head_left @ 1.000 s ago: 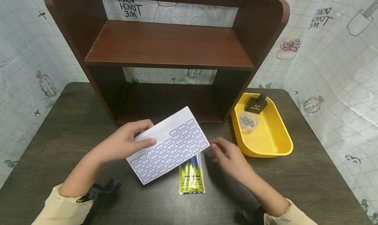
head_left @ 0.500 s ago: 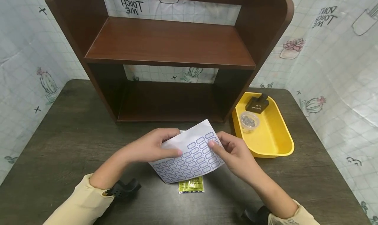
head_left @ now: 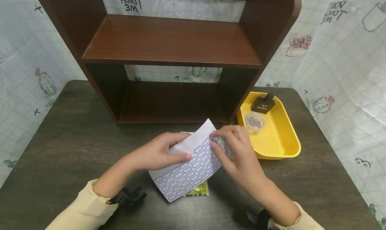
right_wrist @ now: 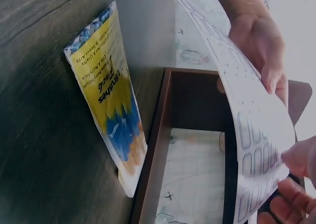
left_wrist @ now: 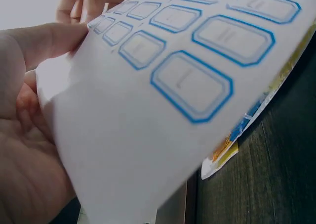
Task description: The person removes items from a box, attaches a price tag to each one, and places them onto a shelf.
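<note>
A white sheet of blue-framed label stickers (head_left: 187, 173) is held up, tilted and bowed, above the table. My left hand (head_left: 163, 153) grips its upper left edge, thumb across the face and the other fingers behind. The left wrist view shows the bare part of the label sheet (left_wrist: 113, 135) close to that palm. On the printed face near the upper right corner, my right hand (head_left: 238, 153) pinches with thumb and forefinger at a label. Below the sheet lies a flat pack of artist brushes (right_wrist: 111, 85), mostly covered in the head view.
A dark brown two-tier shelf (head_left: 172, 42) stands at the table's back. To its right sits a yellow tray (head_left: 280, 136) with a black box-shaped bottle (head_left: 263, 104) and a clear tub of small beads (head_left: 254, 121). Patterned cloth (head_left: 340, 72) hangs around the table.
My left hand has carried the label sheet to the right. My right hand came from beside the corner to hold the edge, then shifted its fingertips onto the printed face.
</note>
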A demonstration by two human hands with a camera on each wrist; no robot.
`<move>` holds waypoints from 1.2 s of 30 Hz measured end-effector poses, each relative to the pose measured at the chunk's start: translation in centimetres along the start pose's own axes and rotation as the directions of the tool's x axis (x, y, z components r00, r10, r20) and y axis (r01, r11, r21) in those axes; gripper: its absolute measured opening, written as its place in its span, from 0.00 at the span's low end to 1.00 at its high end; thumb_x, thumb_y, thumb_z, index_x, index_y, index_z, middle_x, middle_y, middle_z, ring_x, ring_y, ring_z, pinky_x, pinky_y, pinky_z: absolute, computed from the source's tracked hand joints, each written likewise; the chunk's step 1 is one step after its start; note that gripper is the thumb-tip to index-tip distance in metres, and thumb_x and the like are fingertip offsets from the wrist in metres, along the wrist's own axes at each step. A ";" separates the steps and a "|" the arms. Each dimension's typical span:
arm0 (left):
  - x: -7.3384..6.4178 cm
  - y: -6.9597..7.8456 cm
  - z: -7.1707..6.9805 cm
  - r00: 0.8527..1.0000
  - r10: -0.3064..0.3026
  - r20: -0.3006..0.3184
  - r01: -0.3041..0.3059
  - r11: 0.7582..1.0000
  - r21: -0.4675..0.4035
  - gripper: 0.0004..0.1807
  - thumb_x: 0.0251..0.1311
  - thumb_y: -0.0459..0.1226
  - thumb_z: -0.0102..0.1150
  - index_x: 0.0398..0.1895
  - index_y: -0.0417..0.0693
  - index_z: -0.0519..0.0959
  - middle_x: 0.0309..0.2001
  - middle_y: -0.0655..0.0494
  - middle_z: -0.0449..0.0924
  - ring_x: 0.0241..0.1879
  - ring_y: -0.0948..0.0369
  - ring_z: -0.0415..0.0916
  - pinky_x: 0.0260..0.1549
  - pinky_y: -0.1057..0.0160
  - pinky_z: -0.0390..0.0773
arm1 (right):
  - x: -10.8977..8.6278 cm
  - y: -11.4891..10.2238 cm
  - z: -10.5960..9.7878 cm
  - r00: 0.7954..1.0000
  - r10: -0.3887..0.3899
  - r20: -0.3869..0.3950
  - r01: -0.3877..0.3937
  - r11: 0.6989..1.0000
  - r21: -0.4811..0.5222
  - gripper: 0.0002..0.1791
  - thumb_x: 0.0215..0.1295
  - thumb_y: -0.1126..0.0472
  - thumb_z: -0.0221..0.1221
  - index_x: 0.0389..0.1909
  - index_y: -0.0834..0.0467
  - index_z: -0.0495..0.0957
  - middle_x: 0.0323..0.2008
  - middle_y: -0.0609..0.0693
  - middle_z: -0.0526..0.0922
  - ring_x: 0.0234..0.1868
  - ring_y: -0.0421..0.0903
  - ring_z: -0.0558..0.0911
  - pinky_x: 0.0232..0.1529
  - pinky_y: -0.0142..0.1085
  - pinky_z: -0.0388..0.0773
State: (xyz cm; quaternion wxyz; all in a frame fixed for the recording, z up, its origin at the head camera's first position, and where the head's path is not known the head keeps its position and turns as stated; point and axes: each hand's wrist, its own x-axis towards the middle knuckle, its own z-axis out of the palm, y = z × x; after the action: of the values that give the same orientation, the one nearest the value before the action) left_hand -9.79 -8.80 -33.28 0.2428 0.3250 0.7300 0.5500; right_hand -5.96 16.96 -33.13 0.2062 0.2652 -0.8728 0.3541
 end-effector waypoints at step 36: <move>-0.1 0.7 1.1 0.981 0.179 -0.079 -0.151 0.951 0.269 0.05 0.70 0.28 0.60 0.45 0.44 0.82 0.43 0.54 0.86 0.43 0.65 0.79 0.45 0.65 0.83 | 0.1 -1.2 0.5 0.988 -0.117 0.104 0.104 0.987 0.121 0.12 0.61 0.71 0.71 0.44 0.58 0.84 0.42 0.48 0.86 0.44 0.42 0.83 0.50 0.21 0.78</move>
State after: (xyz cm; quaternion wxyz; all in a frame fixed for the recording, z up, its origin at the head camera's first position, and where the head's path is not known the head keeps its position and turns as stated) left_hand -8.78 -7.99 -32.90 0.1131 0.3855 0.7781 0.4829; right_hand -5.40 15.87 -32.82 0.1612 0.3437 -0.8449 0.3768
